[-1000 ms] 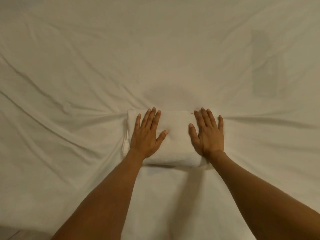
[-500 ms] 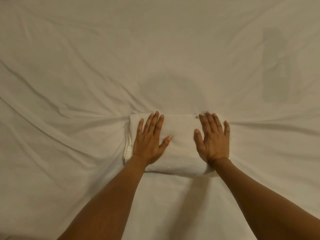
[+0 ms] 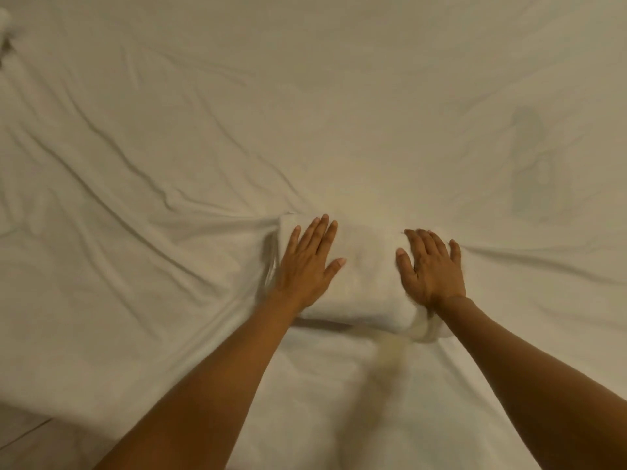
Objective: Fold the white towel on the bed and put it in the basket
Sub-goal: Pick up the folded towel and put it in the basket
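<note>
The white towel [image 3: 368,276] lies folded into a thick small rectangle on the bed [image 3: 305,130]. My left hand [image 3: 307,262] rests flat on its left half, fingers spread and pointing away from me. On the right half my right hand [image 3: 432,266] lies flat the same way, its wrist over the towel's near right corner. Neither hand grips anything. No basket is in view.
The wrinkled white bed sheet fills nearly the whole view, with creases running out from the towel to both sides. A strip of floor [image 3: 23,432] shows at the bottom left corner. Something white [image 3: 5,22] sits at the top left edge.
The view has shifted slightly, and the towel and hands now sit a little lower in it. Both hands stay flat on the towel, the right one angled a bit more.
</note>
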A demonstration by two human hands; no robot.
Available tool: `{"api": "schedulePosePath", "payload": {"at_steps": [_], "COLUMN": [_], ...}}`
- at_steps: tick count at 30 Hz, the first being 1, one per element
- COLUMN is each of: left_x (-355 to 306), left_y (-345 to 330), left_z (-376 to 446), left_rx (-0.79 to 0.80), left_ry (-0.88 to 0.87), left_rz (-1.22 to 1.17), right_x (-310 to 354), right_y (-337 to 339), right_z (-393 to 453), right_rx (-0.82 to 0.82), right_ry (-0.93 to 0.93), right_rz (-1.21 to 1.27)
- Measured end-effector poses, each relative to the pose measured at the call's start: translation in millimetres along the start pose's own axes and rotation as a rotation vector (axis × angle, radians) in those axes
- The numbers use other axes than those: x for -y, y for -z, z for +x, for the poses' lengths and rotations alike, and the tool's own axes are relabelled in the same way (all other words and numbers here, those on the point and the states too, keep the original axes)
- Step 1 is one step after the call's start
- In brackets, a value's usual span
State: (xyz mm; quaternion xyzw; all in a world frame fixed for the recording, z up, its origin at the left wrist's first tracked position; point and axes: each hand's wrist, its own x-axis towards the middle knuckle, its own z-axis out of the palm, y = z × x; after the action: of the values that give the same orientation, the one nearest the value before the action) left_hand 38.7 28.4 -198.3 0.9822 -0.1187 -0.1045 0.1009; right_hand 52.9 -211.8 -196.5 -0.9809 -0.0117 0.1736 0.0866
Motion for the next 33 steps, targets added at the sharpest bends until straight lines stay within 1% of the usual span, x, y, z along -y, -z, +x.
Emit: {"api": "schedulePosePath", "payload": {"at_steps": [3,5,7,9,12,14,16,18,20,24,26,29,33], "left_x": [18.5,31.1,36.8,36.6,33.0,32.7,35.0,38.7,45.1,57.4,59.3,58.6,57.9], "left_y": [3.7,4.5,6.2,5.6,2.5,3.2,3.9,7.5,7.1,3.1,1.6,-0.9,-3.3], "left_z": [-24.4,-38.5,-48.0,-56.2,-66.6,-70.3,-74.4,-78.3,-79.8,-71.5,-64.7,-57.8,-51.8], "left_rx": [-0.085,-0.058,-0.018,-0.005,0.010,-0.002,-0.017,0.025,0.111,0.237,0.265,0.274,0.309], "left_ry": [0.144,0.236,0.334,0.466,0.658,0.732,0.765,0.804,0.833,0.800,0.796,0.831,0.866], "left_rz": [-0.020,-0.095,-0.253,-0.468,-0.796,-0.972,-1.078,-1.130,-1.148,-1.216,-1.193,-1.193,-1.180], "right_x": [-2.5,-2.8,3.3,17.3,51.1,79.4,109.6,138.5,164.2,204.4,216.4,222.2,225.4], "right_y": [15.7,25.5,34.4,41.9,50.0,55.4,61.5,66.1,68.1,60.7,51.2,32.2,20.9], "right_z": [4.2,7.4,10.4,12.9,17.4,22.7,31.1,41.6,53.0,71.3,77.6,83.1,84.8], "right_rx": [0.090,0.143,0.172,0.189,0.209,0.220,0.236,0.259,0.294,0.360,0.360,0.381,0.420], "right_ry": [0.045,0.061,0.080,0.125,0.253,0.351,0.457,0.564,0.676,0.878,0.931,0.939,0.937], "right_rz": [-0.035,-0.056,-0.054,-0.045,-0.038,-0.054,-0.114,-0.190,-0.304,-0.739,-0.918,-0.997,-0.982]}}
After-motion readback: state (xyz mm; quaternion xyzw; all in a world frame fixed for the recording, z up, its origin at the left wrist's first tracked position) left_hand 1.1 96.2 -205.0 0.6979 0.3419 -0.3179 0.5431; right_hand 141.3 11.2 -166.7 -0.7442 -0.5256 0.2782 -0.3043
